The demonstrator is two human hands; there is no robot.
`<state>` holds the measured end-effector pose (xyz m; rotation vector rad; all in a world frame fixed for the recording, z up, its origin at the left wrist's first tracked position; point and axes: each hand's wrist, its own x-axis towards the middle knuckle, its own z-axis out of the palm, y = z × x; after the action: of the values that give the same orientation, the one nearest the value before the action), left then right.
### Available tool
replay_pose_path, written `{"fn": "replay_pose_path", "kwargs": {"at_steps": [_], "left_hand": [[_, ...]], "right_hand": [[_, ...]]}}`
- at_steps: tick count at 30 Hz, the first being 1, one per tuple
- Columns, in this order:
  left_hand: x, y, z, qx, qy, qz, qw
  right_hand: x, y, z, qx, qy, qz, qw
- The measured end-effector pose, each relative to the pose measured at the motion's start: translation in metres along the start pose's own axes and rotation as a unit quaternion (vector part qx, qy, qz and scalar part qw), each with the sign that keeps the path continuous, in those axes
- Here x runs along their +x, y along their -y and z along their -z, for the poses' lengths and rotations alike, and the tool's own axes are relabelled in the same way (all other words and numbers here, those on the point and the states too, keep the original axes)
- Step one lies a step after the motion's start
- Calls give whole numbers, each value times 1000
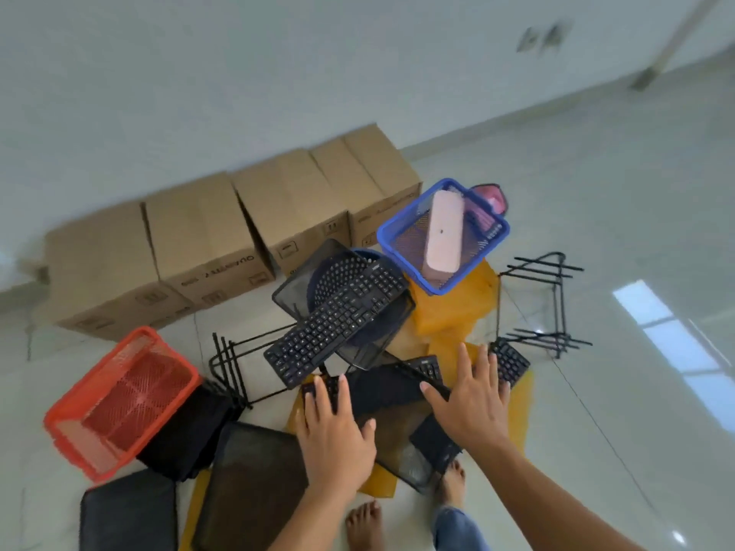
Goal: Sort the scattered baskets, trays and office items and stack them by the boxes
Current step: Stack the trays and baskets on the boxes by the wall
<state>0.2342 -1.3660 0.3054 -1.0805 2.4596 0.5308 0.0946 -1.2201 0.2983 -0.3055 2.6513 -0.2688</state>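
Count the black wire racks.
2. One rack lies on the floor between the red basket and the long keyboard; the other rack sits right of the blue basket. The pile may hide more.

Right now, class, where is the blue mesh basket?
In the head view it is right of centre: the blue mesh basket sits tilted on a yellow stack, just in front of the rightmost cardboard box, with a pale pink case inside.
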Motion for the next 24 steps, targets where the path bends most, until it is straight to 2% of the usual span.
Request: {"fn": "replay_pose_path", "kwargs": {"at_steps": [6,11,19,24], "left_hand": [[-62,-33,24,75,-8,-137,988],[-104,-100,30,139,-2,-273,952],[-233,-243,-11,187,-4,-502,845],[-366,-295,-79,189,33,-589,785]], "right_hand": [[-110,-35,25,75,-43,-120,989],[-175,-88,51,142,-108,-225,958],[-297,-229,85,226,-222,-398,861],[-416,-322,83,253,-281,-484,789]]}}
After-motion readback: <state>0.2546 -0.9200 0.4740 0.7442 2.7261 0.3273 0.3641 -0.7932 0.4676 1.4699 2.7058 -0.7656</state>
